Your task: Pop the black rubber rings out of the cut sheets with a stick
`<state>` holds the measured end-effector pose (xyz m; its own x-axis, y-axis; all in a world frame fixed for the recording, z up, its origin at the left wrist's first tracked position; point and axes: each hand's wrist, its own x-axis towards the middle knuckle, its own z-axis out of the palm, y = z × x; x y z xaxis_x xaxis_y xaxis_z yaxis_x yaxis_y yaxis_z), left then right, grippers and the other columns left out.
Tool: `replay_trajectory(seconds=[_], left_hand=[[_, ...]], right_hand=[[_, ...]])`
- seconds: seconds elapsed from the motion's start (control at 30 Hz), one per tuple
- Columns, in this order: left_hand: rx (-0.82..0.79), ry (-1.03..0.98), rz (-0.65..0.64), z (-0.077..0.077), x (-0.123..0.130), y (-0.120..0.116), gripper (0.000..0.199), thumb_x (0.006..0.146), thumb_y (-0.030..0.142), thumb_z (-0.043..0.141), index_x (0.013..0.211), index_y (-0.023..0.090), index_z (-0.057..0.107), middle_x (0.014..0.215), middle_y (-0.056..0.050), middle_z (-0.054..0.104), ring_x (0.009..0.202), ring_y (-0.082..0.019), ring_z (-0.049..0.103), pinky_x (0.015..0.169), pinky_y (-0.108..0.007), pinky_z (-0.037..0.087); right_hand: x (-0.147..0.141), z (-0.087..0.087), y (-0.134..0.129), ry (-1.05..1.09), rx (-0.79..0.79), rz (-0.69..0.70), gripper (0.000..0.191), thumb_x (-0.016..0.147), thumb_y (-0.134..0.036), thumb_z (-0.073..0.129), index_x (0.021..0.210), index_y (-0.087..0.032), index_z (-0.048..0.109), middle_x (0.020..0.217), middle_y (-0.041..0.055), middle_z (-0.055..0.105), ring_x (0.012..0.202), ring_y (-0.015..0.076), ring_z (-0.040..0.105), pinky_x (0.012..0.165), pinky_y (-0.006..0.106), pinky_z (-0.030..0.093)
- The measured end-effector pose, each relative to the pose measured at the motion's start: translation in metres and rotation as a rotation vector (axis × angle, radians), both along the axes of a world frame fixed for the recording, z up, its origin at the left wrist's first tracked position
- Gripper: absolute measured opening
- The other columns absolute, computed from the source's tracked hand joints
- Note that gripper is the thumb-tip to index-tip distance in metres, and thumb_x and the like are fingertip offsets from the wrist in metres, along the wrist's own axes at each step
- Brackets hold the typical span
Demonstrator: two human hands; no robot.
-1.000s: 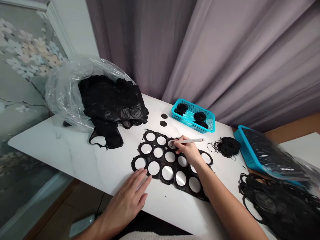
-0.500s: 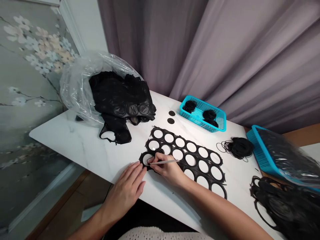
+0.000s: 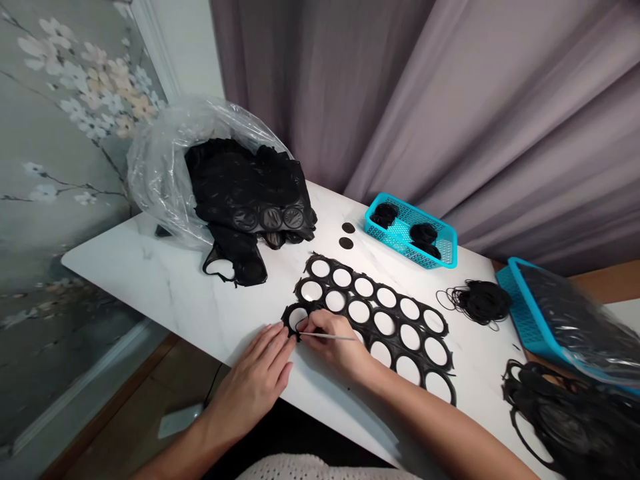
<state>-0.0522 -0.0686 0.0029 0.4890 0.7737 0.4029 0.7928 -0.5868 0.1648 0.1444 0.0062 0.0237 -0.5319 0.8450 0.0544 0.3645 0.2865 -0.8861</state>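
Right hand [image 3: 330,340]: gripping a slim pen-like tool [image 3: 335,337], its tip reaching a hole's edge at the sheet's corner.
Left hand [image 3: 255,377]: lying open, fingertips touching that corner.
Sheet: a black perforated sheet [image 3: 373,305] is lying flat on the white tabletop [image 3: 150,260].
Nearby: a clear plastic bag [image 3: 155,180] is holding more black sheets; a blue basket [image 3: 420,211] is sitting beyond.
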Motion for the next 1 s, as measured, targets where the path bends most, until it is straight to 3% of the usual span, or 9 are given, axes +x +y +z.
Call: replay_trajectory(seconds=[0.2, 0.4, 0.47, 0.57, 0.67, 0.77, 0.83, 0.9, 1.0], left_hand=[[-0.021, -0.033, 0.006, -0.002, 0.0, -0.001, 0.036, 0.096, 0.015, 0.047, 0.13, 0.014, 0.059, 0.131, -0.012, 0.062, 0.126, -0.028, 0.055, 0.105, -0.048, 0.047], [-0.022, -0.018, -0.043, -0.004, -0.003, 0.003, 0.034, 0.095, 0.014, 0.045, 0.125, 0.012, 0.062, 0.125, -0.013, 0.064, 0.128, -0.029, 0.054, 0.107, -0.048, 0.046], [-0.021, -0.017, -0.043, -0.004, -0.004, 0.004, 0.035, 0.095, 0.014, 0.045, 0.127, 0.013, 0.061, 0.125, -0.012, 0.065, 0.127, -0.028, 0.055, 0.107, -0.047, 0.046], [0.0, 0.0, -0.041, -0.006, -0.007, 0.004, 0.038, 0.095, 0.016, 0.047, 0.131, 0.013, 0.058, 0.13, -0.013, 0.062, 0.125, -0.028, 0.056, 0.105, -0.045, 0.047], [0.034, 0.002, -0.075, -0.002, -0.012, 0.009, 0.035, 0.095, 0.019, 0.05, 0.128, 0.013, 0.059, 0.127, -0.014, 0.063, 0.121, -0.029, 0.058, 0.103, -0.046, 0.048], [-0.049, -0.043, -0.113, 0.016, -0.011, 0.027, 0.024, 0.092, 0.026, 0.057, 0.113, 0.018, 0.066, 0.109, -0.009, 0.068, 0.106, -0.028, 0.064, 0.096, -0.046, 0.05], [-0.207, -0.151, -0.117, 0.034, 0.0, 0.045, 0.02, 0.093, 0.029, 0.056, 0.11, 0.022, 0.065, 0.104, -0.005, 0.066, 0.099, -0.025, 0.064, 0.088, -0.039, 0.054], [-0.376, -0.324, -0.121, 0.052, 0.018, 0.064, 0.029, 0.095, 0.03, 0.053, 0.123, 0.025, 0.058, 0.117, -0.006, 0.061, 0.108, -0.023, 0.062, 0.089, -0.034, 0.054], [-0.612, -0.558, -0.206, 0.071, 0.057, 0.091, 0.047, 0.093, 0.033, 0.059, 0.138, 0.029, 0.045, 0.136, -0.007, 0.051, 0.12, -0.025, 0.057, 0.097, -0.038, 0.053]], right_hand=[[0.002, -0.004, -0.002, -0.054, 0.068, 0.018, 0.018, 0.083, -0.006, 0.061, 0.074, -0.02, 0.054, 0.09, 0.0015, 0.069, 0.083, 0.0163, 0.062, 0.072, 0.027, 0.047], [-0.005, -0.003, -0.01, -0.317, 0.427, 0.199, 0.021, 0.091, -0.007, 0.047, 0.075, -0.021, 0.046, 0.082, 0.0053, 0.058, 0.079, 0.0206, 0.049, 0.07, 0.032, 0.042], [0.004, 0.003, 0.005, -0.321, 0.465, 0.116, 0.02, 0.089, -0.009, 0.047, 0.075, -0.022, 0.045, 0.082, 0.0059, 0.057, 0.078, 0.0218, 0.048, 0.07, 0.034, 0.041], [0.034, 0.013, 0.043, -0.227, 0.439, -0.249, 0.017, 0.09, -0.015, 0.046, 0.075, -0.023, 0.045, 0.082, 0.0063, 0.058, 0.08, 0.0231, 0.051, 0.072, 0.036, 0.04], [0.071, 0.025, 0.069, -0.065, 0.273, -0.552, 0.018, 0.089, -0.024, 0.053, 0.072, -0.023, 0.047, 0.088, 0.0074, 0.065, 0.089, 0.0253, 0.059, 0.076, 0.037, 0.042], [0.091, 0.038, 0.062, 0.201, -0.097, -0.481, 0.026, 0.08, -0.031, 0.068, 0.067, -0.022, 0.047, 0.086, 0.0071, 0.07, 0.093, 0.0258, 0.064, 0.072, 0.034, 0.045], [0.094, 0.047, 0.047, 0.365, -0.324, -0.41, 0.03, 0.074, -0.032, 0.076, 0.066, -0.022, 0.049, 0.086, 0.0074, 0.072, 0.092, 0.0244, 0.065, 0.066, 0.03, 0.045], [0.094, 0.055, 0.031, 0.474, -0.444, -0.393, 0.032, 0.07, -0.031, 0.08, 0.066, -0.021, 0.05, 0.089, 0.0076, 0.073, 0.085, 0.0211, 0.064, 0.062, 0.028, 0.044], [0.097, 0.064, 0.013, 0.566, -0.5, -0.397, 0.033, 0.069, -0.032, 0.082, 0.068, -0.02, 0.052, 0.091, 0.0075, 0.073, 0.078, 0.0179, 0.063, 0.057, 0.026, 0.044]])
